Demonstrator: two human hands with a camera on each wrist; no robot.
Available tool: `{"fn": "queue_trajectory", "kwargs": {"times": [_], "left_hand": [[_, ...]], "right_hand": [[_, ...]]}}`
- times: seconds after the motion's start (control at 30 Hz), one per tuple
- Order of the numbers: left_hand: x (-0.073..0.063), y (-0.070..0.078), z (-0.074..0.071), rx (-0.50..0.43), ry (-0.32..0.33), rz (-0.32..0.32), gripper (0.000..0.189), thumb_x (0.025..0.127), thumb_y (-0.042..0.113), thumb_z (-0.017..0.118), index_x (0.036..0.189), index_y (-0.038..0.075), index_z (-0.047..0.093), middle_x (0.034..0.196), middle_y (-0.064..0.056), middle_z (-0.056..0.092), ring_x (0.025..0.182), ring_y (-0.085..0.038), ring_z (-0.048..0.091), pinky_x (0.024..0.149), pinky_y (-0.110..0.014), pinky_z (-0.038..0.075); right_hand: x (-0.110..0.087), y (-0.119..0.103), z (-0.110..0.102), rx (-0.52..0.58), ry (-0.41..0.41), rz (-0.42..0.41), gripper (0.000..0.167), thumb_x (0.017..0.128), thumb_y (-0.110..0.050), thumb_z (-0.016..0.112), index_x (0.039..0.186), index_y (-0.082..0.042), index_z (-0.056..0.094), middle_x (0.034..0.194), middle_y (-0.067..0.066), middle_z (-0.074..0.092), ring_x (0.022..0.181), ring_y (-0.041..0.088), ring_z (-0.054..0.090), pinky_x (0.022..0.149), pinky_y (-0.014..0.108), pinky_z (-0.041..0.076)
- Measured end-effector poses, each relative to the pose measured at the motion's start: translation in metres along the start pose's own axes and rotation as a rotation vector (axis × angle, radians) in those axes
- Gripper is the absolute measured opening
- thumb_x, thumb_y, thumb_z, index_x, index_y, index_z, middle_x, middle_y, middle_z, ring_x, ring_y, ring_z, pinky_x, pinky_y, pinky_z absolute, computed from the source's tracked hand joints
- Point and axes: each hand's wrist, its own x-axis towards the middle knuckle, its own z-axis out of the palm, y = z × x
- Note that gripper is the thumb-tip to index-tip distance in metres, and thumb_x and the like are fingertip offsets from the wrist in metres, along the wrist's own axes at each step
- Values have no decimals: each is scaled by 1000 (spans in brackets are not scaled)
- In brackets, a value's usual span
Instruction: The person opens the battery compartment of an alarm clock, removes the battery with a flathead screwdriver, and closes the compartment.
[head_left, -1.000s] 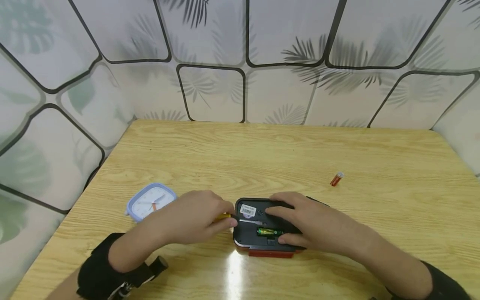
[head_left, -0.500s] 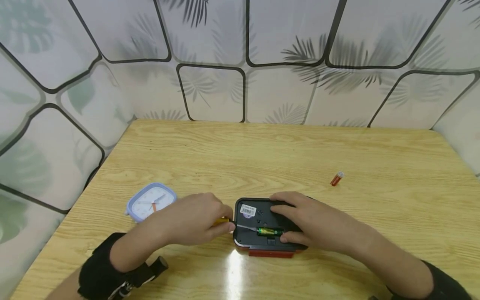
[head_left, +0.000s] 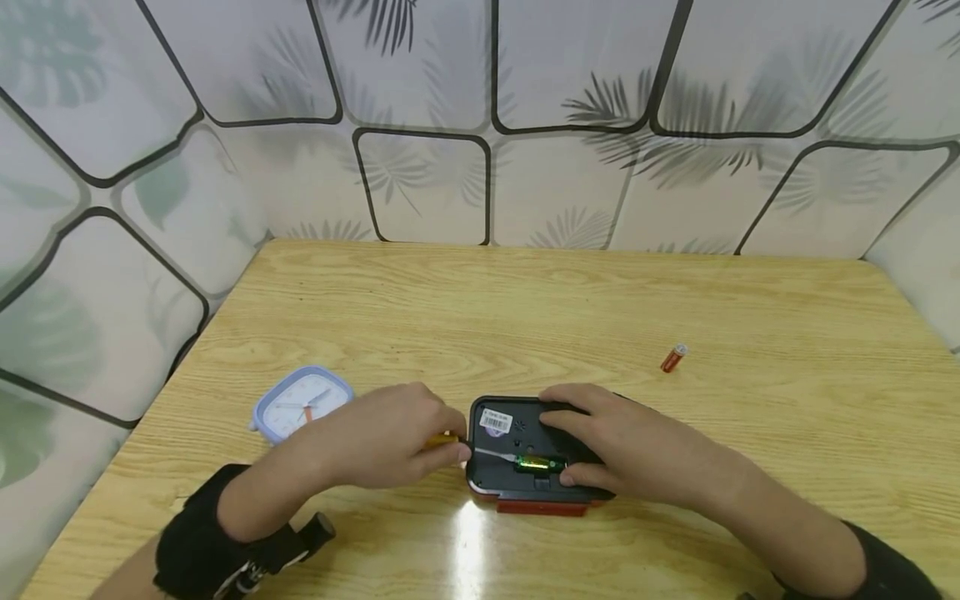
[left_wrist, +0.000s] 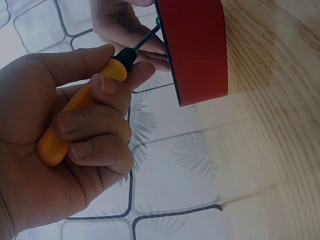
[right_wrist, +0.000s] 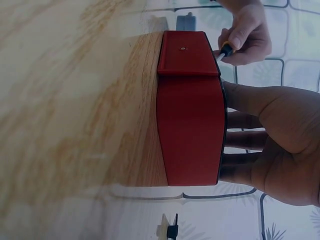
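Observation:
In the head view a red-sided box with a black back panel [head_left: 487,483] lies back up in front of me. A green battery [head_left: 542,464] sits in the panel. My left hand [head_left: 386,437] grips a screwdriver [left_wrist: 80,102] by its orange-yellow handle, fingers curled round it in the left wrist view. The shaft [head_left: 493,453] crosses the panel, its tip right at the battery's left end. My right hand [head_left: 626,442] rests on the panel's right part with fingers extended, hiding that side. The right wrist view shows those fingertips against the back and the red side [right_wrist: 192,130].
A blue-framed clock [head_left: 303,406] lies on the wooden table [head_left: 480,317] at the left, partly behind my left hand. An orange battery [head_left: 673,358] lies farther back on the right. A patterned wall [head_left: 555,183] borders the table's far edge.
The screwdriver tip has come down from above the green battery to its left end, the shaft now slanting. My right fingers have drawn back slightly to the right. The box stays put.

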Motion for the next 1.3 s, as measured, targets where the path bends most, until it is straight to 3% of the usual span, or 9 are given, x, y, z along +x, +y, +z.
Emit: {"fn": "queue_trajectory", "kwargs": {"times": [0.2, 0.33, 0.6, 0.77, 1.1, 1.3], "left_hand": [[1, 1, 0, -36, -9, 20, 19, 108, 24, 64, 102, 13, 78, 77, 13, 69, 61, 6, 46, 64, -16, 47], [-2, 3, -3, 8, 0, -20, 20, 106, 25, 65, 92, 15, 75, 68, 14, 58, 57, 4, 42, 57, -18, 42], [-2, 6, -2, 91, 9, -51, 20, 104, 27, 69, 88, 17, 76, 69, 14, 62, 57, 3, 43, 54, -19, 40], [0, 5, 0, 66, 7, -43, 19, 103, 23, 70, 85, 16, 76, 65, 15, 57, 55, 4, 39, 54, -18, 38], [0, 2, 0, -15, -8, -9, 19, 105, 23, 68, 99, 12, 82, 79, 10, 73, 60, 6, 47, 63, -16, 47], [0, 2, 0, -16, -9, -11, 19, 105, 23, 68, 100, 12, 83, 84, 9, 77, 62, 7, 50, 64, -16, 48]], "right_hand": [[0, 0, 1, -4, 19, -11, 56, 94, -35, 83, 140, -7, 66, 153, 10, 55, 136, 28, 60, 104, 44, 59], [0, 0, 0, -6, 9, -1, 56, 94, -35, 83, 140, -8, 66, 154, 10, 54, 137, 28, 60, 104, 44, 58], [0, 0, 1, -20, 17, -9, 56, 94, -35, 83, 140, -8, 66, 154, 10, 54, 136, 28, 60, 104, 44, 59], [0, 0, 1, -15, 16, -7, 56, 94, -35, 83, 140, -9, 67, 154, 9, 55, 135, 28, 60, 104, 44, 59], [-1, 0, 1, 5, 8, -4, 54, 94, -35, 83, 140, -11, 66, 154, 9, 55, 136, 28, 60, 104, 45, 59], [0, 1, 1, 3, 7, -5, 54, 94, -35, 82, 140, -11, 66, 154, 9, 55, 135, 28, 60, 104, 45, 59]]}}
